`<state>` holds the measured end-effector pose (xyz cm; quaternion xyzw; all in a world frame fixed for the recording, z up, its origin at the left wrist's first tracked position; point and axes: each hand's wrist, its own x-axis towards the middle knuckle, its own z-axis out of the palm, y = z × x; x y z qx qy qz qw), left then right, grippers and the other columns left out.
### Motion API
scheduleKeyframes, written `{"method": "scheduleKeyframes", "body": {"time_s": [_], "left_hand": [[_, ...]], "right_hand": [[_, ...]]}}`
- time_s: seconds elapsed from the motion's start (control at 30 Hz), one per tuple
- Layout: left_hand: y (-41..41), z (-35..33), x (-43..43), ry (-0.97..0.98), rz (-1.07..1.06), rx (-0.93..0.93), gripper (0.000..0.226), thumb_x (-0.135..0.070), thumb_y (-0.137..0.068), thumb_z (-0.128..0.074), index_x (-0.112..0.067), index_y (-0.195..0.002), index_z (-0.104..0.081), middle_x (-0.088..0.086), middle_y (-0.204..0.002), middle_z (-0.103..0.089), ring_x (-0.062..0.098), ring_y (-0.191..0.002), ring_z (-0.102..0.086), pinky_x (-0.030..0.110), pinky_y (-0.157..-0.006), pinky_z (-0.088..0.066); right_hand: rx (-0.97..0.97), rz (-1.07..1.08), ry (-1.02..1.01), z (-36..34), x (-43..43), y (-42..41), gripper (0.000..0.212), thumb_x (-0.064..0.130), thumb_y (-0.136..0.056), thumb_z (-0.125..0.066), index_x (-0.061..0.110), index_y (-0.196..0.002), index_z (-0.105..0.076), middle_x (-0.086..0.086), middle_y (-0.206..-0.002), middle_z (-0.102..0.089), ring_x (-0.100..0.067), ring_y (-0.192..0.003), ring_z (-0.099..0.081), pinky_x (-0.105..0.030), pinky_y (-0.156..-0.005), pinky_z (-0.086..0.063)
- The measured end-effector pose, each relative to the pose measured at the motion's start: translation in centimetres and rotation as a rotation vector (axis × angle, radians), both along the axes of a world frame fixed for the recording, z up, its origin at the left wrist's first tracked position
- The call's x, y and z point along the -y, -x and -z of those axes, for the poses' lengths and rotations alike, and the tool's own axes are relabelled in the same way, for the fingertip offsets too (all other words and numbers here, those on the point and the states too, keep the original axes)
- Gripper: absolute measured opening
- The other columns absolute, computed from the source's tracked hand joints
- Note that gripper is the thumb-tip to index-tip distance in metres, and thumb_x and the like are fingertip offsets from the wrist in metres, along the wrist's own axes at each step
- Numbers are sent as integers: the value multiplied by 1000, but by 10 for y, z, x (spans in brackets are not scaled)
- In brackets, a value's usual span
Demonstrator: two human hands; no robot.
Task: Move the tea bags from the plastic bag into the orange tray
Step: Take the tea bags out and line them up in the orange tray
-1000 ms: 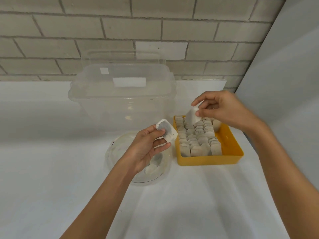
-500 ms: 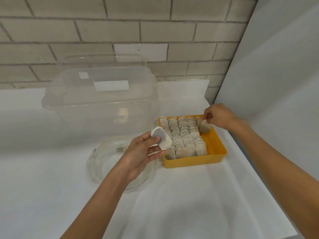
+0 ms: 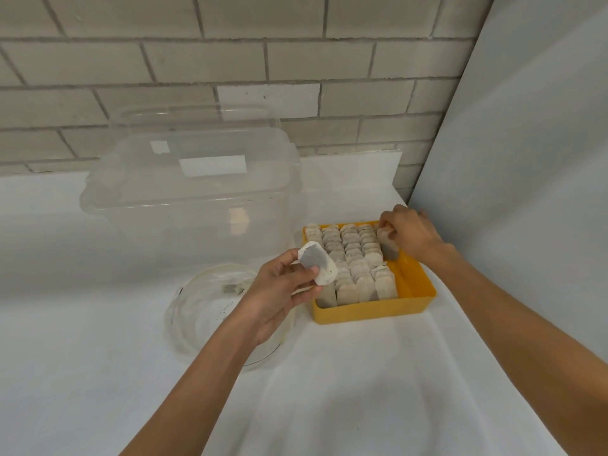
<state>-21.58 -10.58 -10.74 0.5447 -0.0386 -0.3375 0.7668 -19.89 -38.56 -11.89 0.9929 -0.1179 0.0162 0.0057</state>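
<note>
- The left hand (image 3: 276, 291) hovers over the near right edge of the plastic bag (image 3: 197, 324), just left of the orange tray (image 3: 371, 312). Its thumb and curled fingers pinch a grey-white tea bag (image 3: 317, 268), held tilted above the tray's near left corner.
- The right hand (image 3: 411, 236) reaches into the tray's far right corner, fingertips pinching an upright tea bag (image 3: 388, 248) that stands just beside the packed bags.
- Rows of tea bags (image 3: 348, 258) stand on edge, filling the left and middle of the tray.
- The clear plastic bag sits rolled open on the white surface (image 3: 362, 390); a lone tea bag (image 3: 232, 287) lies inside at its far side.
- A clear tub (image 3: 184, 225) stands beyond the plastic bag, against the brick wall (image 3: 230, 60).
- A white panel (image 3: 526, 143) rises on the right.
</note>
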Motion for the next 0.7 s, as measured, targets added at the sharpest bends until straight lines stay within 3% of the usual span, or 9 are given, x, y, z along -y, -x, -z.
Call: {"method": "scheduleKeyframes", "body": {"time_s": [0.13,0.23,0.3,0.4,0.53,0.6,0.7], "left_hand": [[-3,-5,10,64,-68,-42,20,3,-87,-61,-6,-104,-64,12,-95,-64,14,-79,-67,23,-74,-58],[-4,-8,21,194,-111,-176,21,5,-87,-60,-1,-108,-61,10,-89,-69,13,-72,-69,24,-70,-59],[-4,-8,28,177,-97,-139,23,4,-88,-61,-2,-110,-61,9,-89,-68,13,-74,-68,24,-71,-58],[-6,-9,36,-31,-63,158,16,-2,-88,-63,-8,-102,-64,6,-84,-64,13,-71,-61,21,-71,-55],[-16,-17,45,-478,-10,825,9,-9,-85,-67,-16,-90,-69,-4,-80,-65,8,-67,-58,12,-65,-44],[-20,-25,48,-557,6,941,12,-9,-84,-68,-17,-93,-71,-4,-80,-67,6,-67,-59,6,-62,-41],[-24,-32,51,-521,22,909,16,-12,-81,-72,-20,-95,-69,-7,-82,-66,5,-70,-61,7,-64,-44]], "right_hand": [[175,-16,-124,-15,-8,6,30,8,-90,-56,18,-118,-60,-8,-116,-57,-25,-98,-59,-39,-95,-42],[318,-54,-461,-40,-32,18,16,18,-90,-63,19,-105,-68,1,-94,-67,-10,-77,-60,-24,-76,-49],[338,-107,-697,-56,-50,28,13,23,-91,-62,19,-99,-71,12,-83,-68,-4,-73,-62,-19,-74,-48],[301,-178,-862,-70,-69,41,15,31,-90,-63,23,-99,-73,17,-83,-70,2,-74,-63,-19,-79,-51],[239,-206,-789,-72,-73,46,16,33,-84,-71,26,-97,-74,10,-84,-71,3,-71,-58,-9,-68,-45],[250,-208,-777,-71,-70,48,9,26,-83,-73,22,-91,-75,10,-79,-71,1,-72,-60,-13,-68,-48],[298,-173,-858,-71,-63,51,4,18,-82,-74,21,-84,-74,12,-71,-69,1,-68,-62,-16,-69,-49]]}}
